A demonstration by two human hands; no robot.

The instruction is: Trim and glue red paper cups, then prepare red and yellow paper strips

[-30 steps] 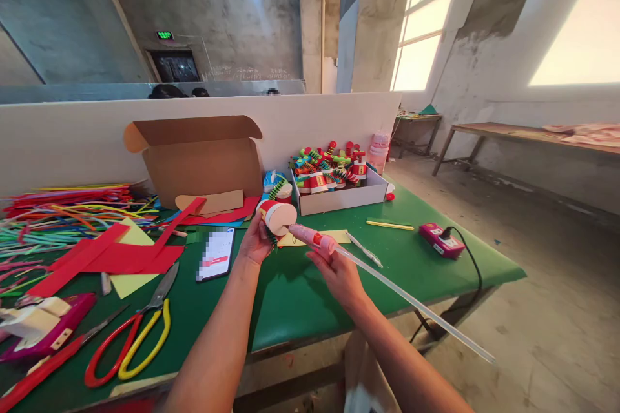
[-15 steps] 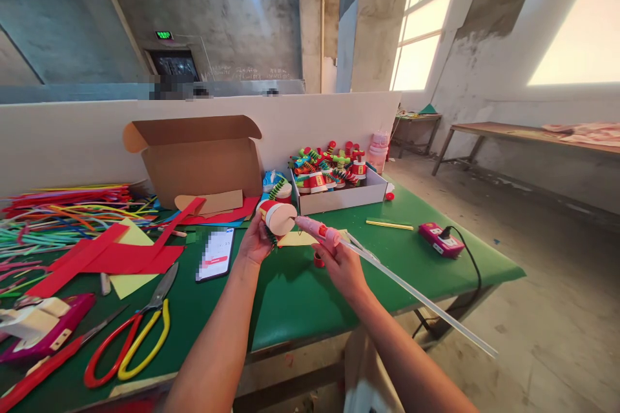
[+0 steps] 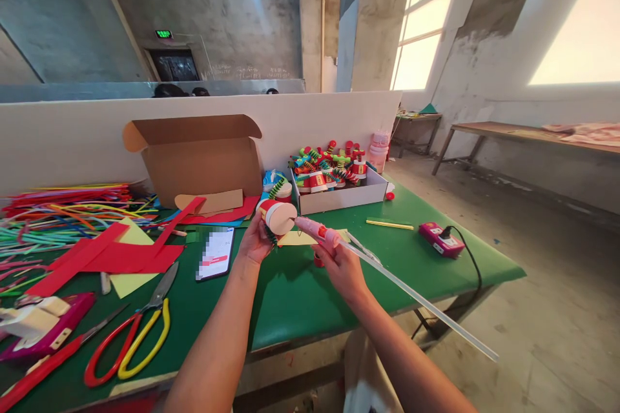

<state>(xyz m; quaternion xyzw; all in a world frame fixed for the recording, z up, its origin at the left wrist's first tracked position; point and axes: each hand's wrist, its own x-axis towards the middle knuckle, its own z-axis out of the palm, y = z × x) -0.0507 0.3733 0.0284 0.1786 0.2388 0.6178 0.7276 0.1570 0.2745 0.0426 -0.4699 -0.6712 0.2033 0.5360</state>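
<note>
My left hand (image 3: 256, 240) is closed around a paper cup (image 3: 279, 216) with a red and white side, tilted so its pale round end faces right. Dark green pieces show beneath the cup, partly hidden by the fingers. In my right hand (image 3: 343, 271) is a pink glue gun (image 3: 317, 229), its nozzle at the cup's pale end; whether it touches I cannot tell. A long clear glue stick (image 3: 421, 300) runs out of the gun's back toward the lower right. Below the gun, a small red round piece (image 3: 318, 260) is partly hidden by the right hand.
Behind the cup stands a white box (image 3: 343, 199) of colourful cup crafts. Left are a phone (image 3: 215, 254), scissors (image 3: 157, 297), red paper (image 3: 116, 258), pipe cleaners (image 3: 72, 200) and an open cardboard box (image 3: 203, 164). A purple power strip (image 3: 440, 240) with a cable lies right on the green table (image 3: 300, 316).
</note>
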